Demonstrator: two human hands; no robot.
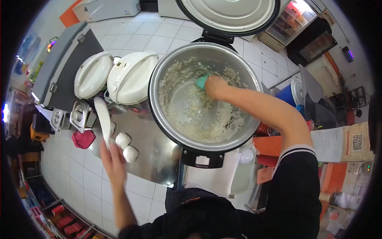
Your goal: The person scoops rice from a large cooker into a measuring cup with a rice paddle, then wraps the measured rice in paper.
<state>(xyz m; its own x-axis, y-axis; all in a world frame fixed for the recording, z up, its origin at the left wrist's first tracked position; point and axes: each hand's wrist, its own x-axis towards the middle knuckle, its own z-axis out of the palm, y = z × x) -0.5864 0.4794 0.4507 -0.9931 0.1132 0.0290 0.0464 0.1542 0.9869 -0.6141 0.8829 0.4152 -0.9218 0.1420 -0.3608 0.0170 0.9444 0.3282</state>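
Note:
A big rice cooker pot (205, 143) stands in front of me, cooked rice (181, 75) stuck round its inner wall and scattered over the bottom. My right hand (217, 87) reaches deep inside, closed on a small teal item (201, 82) pressed toward the rice; I cannot tell its exact kind. To the left, my left hand (113, 157) grips the lower end of a white rice paddle (103, 115), blade pointing up and away. Beside those fingers two round white lumps (123, 139) rest on the steel counter (153, 147).
The cooker's lid (230, 14) is raised at the back. Two white lidded containers (131, 77) stand left of the pot, with steel lidded pans (80, 114) and a red cloth (83, 139) nearer the counter's left edge. Papers (326, 143) and orange boxes (266, 147) are at right.

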